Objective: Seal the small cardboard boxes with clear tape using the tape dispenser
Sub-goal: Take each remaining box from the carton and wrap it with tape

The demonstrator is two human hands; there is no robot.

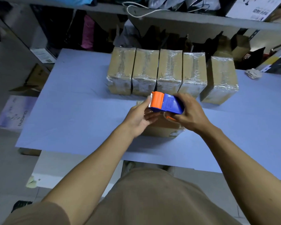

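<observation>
A blue and orange tape dispenser (166,103) hovers over a small cardboard box (164,129) lying on the pale blue table (71,111). My right hand (190,114) grips the dispenser's blue body from the right. At the orange cutter end my left hand (141,116) has its thumb and fingers, seemingly pinching the clear tape end; the tape itself is hard to see. Most of the box is hidden under both hands. Behind it, several tape-wrapped cardboard boxes (144,72) stand in a row.
A crumpled paper scrap (253,73) lies at the table's far right. Metal shelving (185,18) with clothes and boxes rises right behind the table. More cartons (31,80) and a white box (13,112) sit on the floor to the left.
</observation>
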